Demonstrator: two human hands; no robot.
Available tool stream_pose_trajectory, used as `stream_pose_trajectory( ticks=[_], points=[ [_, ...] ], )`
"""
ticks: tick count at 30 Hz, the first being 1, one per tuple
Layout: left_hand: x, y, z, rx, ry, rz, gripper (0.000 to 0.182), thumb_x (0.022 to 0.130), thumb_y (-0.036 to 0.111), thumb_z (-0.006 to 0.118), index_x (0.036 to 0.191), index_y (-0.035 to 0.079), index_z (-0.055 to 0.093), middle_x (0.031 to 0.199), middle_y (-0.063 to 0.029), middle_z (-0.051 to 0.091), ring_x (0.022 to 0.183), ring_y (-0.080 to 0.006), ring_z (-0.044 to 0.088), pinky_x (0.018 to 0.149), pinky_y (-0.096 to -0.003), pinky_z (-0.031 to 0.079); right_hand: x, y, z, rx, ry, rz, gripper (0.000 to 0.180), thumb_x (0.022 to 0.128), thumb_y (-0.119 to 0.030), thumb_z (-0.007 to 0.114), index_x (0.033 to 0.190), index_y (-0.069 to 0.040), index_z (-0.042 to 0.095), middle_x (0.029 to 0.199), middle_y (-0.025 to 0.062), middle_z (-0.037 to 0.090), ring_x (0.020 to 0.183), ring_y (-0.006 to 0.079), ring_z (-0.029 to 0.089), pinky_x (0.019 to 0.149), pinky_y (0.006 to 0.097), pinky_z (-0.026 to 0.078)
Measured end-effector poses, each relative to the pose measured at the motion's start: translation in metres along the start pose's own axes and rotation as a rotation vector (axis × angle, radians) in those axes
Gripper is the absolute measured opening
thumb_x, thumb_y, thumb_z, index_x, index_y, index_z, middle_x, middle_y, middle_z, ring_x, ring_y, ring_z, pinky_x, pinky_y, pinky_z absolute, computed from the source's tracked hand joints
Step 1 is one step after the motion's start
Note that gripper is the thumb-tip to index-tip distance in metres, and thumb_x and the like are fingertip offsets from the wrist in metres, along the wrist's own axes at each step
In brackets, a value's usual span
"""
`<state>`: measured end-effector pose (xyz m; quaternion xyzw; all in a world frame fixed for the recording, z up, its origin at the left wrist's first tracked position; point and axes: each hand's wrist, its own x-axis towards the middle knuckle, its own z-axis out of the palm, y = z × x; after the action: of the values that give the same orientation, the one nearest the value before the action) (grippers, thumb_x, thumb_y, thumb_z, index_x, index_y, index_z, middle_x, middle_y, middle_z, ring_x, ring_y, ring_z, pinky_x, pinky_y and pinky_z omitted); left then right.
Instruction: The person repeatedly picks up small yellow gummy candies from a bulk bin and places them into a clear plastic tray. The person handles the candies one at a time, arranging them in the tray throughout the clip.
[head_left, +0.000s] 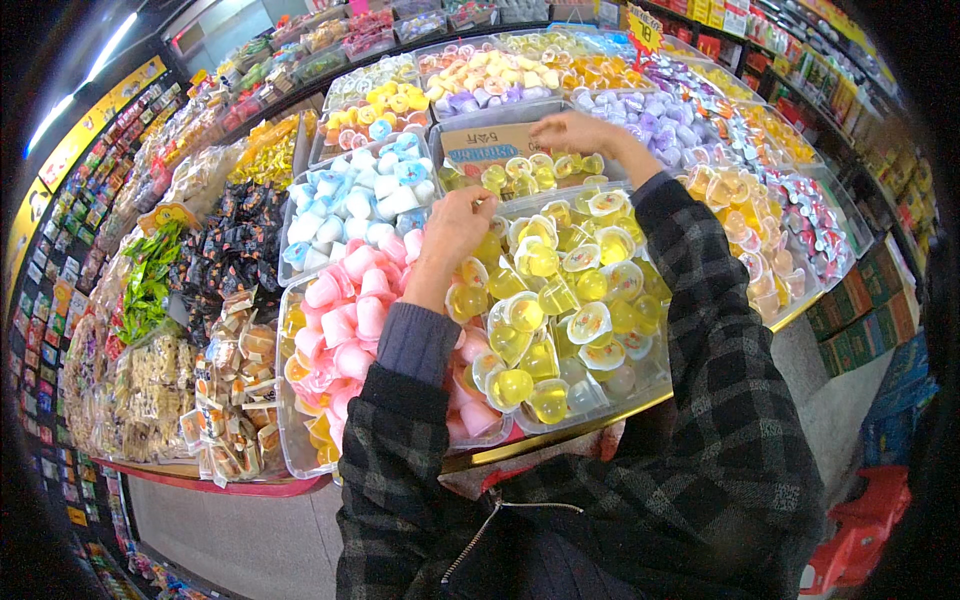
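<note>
My left hand (466, 221), fingers curled, is at the near left corner of a plastic bin (525, 116). Its fingertips are hidden, so a grip on the rim or on a cup cannot be made out. Over the far right part of that bin is my right hand (577, 133), blurred, with bent fingers; whether it holds anything is unclear. A printed cardboard sheet (480, 142) lies in this bin, with several yellow jelly cups (525, 174) towards the near side. Closer to me, a clear bin (600, 420) is heaped with yellow-green jelly cups (555, 300).
Neighbouring bins hold pink cups (352, 315), blue-and-white cups (367, 195), purple cups (652, 124) and orange cups (731, 202). Black-wrapped sweets (232, 255) are at left. A price sign (645, 31) rises at the back. A gold edge strip (517, 450) runs along the display's front.
</note>
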<state>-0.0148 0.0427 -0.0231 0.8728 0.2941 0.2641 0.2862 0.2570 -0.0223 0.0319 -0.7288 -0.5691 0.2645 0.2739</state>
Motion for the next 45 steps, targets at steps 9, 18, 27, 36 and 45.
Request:
stream_pose_trajectory(
  ticks=[9, 18, 27, 36, 45],
  points=[
    [0.006, 0.011, 0.007, -0.014, -0.026, 0.039, 0.027, 0.093, 0.025, 0.062, 0.108, 0.004, 0.07, 0.079, -0.0135, 0.072, 0.074, -0.0218, 0.071, 0.07, -0.0344, 0.053, 0.047, 0.112, 0.013, -0.455, -0.018, 0.242, 0.06, 0.079, -0.03, 0.074, 0.135, -0.017, 0.056, 0.121, 0.0174, 0.065, 0.113, 0.0317, 0.062, 0.091, 0.0437, 0.049],
    [0.004, 0.004, 0.008, -0.027, -0.02, 0.039, 0.027, 0.093, 0.024, 0.062, 0.107, 0.003, 0.07, 0.08, -0.0135, 0.072, 0.075, -0.0207, 0.071, 0.07, -0.0335, 0.053, 0.02, 0.082, 0.012, -0.4, -0.172, 0.161, 0.054, 0.081, -0.03, 0.077, 0.129, -0.015, 0.058, 0.104, 0.0104, 0.068, 0.08, 0.0227, 0.067, 0.069, 0.0352, 0.054],
    [0.012, 0.023, -0.006, -0.626, 0.226, -0.191, 0.052, 0.1, 0.044, 0.045, 0.105, -0.002, 0.07, 0.083, -0.014, 0.072, 0.075, -0.019, 0.068, 0.071, -0.034, 0.052, -0.038, -0.07, 0.007, -0.044, -0.398, -0.38, 0.051, 0.091, -0.029, 0.069, 0.137, -0.014, 0.053, 0.095, 0.0017, 0.066, 0.085, 0.0115, 0.06, 0.076, 0.0289, 0.05],
    [0.007, 0.023, 0.006, -0.059, -0.131, 0.087, 0.028, 0.094, 0.026, 0.062, 0.105, 0.001, 0.07, 0.085, -0.0135, 0.072, 0.075, -0.0172, 0.068, 0.07, -0.0336, 0.052, 0.022, 0.065, 0.013, -0.514, -0.039, -0.16, 0.054, 0.087, -0.022, 0.066, 0.136, -0.008, 0.052, 0.119, 0.0142, 0.066, 0.104, 0.0197, 0.063, 0.087, 0.0351, 0.05],
    [0.001, 0.037, -0.009, -0.552, 0.031, 0.068, 0.033, 0.096, 0.031, 0.06, 0.107, 0.001, 0.07, 0.082, -0.0106, 0.072, 0.073, -0.015, 0.066, 0.069, -0.0298, 0.053, 0.035, 0.07, 0.036, -0.43, -0.341, 0.035, 0.062, 0.082, -0.038, 0.073, 0.132, -0.008, 0.055, 0.121, 0.0143, 0.064, 0.11, 0.0266, 0.061, 0.09, 0.0394, 0.048]
  ],
)
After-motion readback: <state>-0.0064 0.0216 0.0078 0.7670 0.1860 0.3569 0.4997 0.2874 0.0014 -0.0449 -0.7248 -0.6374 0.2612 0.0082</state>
